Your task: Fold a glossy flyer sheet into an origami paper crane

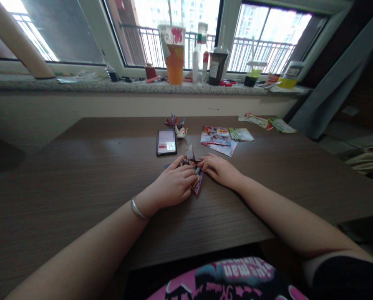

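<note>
A sheet of colourful printed paper, partly folded (198, 186), lies on the table in front of me, one pointed flap standing up at its far end. Across it rests my left hand (175, 183), fingers bent over the paper and holding it down; a silver bangle is on that wrist. My right hand (220, 170) has its fingertips closed on the paper's right edge by the raised flap. The fingers hide much of the folds. Just beyond are a phone (167, 142) with a lit screen, a white folded paper figure (181, 132) and a darker folded paper figure (174, 121).
Printed leaflets (216, 136) and green-white papers (242, 134) lie at the right, with more paper strips (258, 121) toward the far right corner. On the windowsill (127, 86) stand a tall cup of orange drink (175, 62), bottles, a dark cup (217, 66) and pens.
</note>
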